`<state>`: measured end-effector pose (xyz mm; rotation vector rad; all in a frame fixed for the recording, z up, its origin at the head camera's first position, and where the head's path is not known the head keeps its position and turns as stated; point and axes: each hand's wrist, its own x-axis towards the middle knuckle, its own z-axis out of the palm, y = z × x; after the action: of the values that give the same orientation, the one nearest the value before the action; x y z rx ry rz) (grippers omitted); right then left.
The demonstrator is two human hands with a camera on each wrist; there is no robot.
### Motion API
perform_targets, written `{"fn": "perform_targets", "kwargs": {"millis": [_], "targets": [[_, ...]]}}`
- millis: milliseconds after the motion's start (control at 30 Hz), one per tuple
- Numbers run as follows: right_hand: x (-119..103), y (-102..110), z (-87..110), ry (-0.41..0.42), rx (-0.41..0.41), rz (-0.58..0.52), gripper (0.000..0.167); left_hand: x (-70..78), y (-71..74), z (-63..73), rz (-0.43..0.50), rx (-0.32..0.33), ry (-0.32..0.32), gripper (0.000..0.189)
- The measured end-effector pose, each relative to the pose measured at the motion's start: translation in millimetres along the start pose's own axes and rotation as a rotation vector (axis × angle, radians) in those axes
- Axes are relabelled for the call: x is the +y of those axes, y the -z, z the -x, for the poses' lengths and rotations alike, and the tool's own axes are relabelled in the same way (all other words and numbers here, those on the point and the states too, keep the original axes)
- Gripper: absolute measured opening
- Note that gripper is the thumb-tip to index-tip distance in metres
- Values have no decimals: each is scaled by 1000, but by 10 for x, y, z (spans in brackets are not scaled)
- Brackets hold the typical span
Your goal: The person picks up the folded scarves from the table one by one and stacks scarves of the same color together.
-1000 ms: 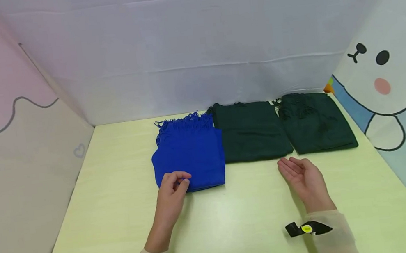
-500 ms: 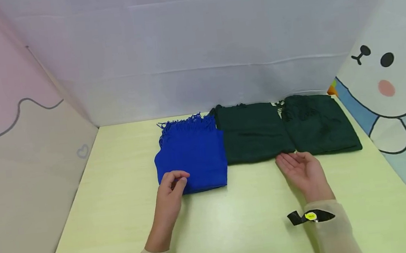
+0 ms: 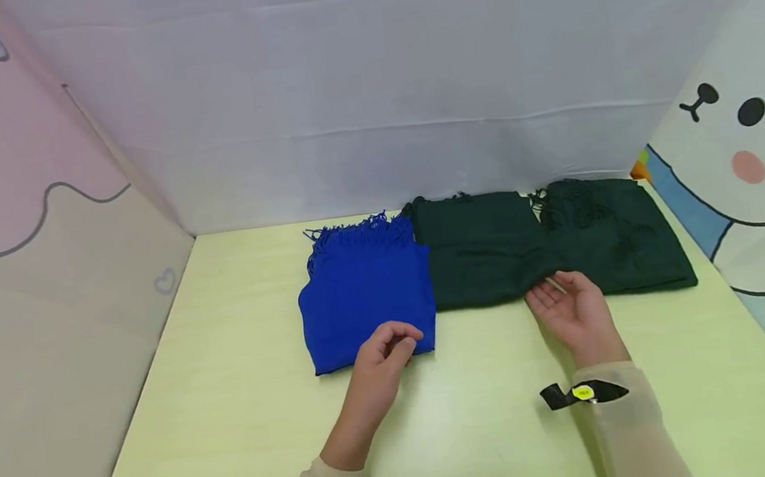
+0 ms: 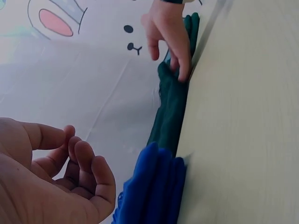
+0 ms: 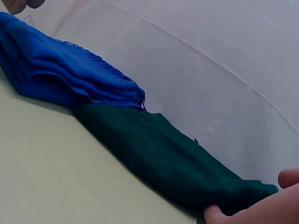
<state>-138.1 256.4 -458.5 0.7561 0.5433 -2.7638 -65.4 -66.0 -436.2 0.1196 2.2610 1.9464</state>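
Note:
A folded blue fringed scarf (image 3: 367, 294) lies at the left of the row. Over its front edge hovers my left hand (image 3: 383, 359), fingers loosely curled and holding nothing; the left wrist view shows a gap between the hand and the cloth. To the right lies a folded dark green scarf (image 3: 482, 251). My right hand (image 3: 579, 323), palm up, has its fingertips under that scarf's front right corner, which is slightly raised. The thumb stands apart from the fingers. In the right wrist view the fingers (image 5: 217, 215) touch the green scarf's lower edge.
Another dark green folded scarf (image 3: 623, 236) with a fringe lies at the right end, close beside the middle one. All lie along the back of a pale yellow table (image 3: 219, 411). A white cloth wall (image 3: 340, 103) rises behind, with printed side panels.
My left hand has moved right along the blue scarf's front edge. My right hand has moved forward to the middle green scarf, and its near right corner has lifted.

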Motion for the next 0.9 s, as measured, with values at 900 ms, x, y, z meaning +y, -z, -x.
{"fn": "perform_targets", "kwargs": {"millis": [900], "targets": [[10,-35,-348,-97,-6,-373,39,-189,-878,-396,681,-203,470,42]]}}
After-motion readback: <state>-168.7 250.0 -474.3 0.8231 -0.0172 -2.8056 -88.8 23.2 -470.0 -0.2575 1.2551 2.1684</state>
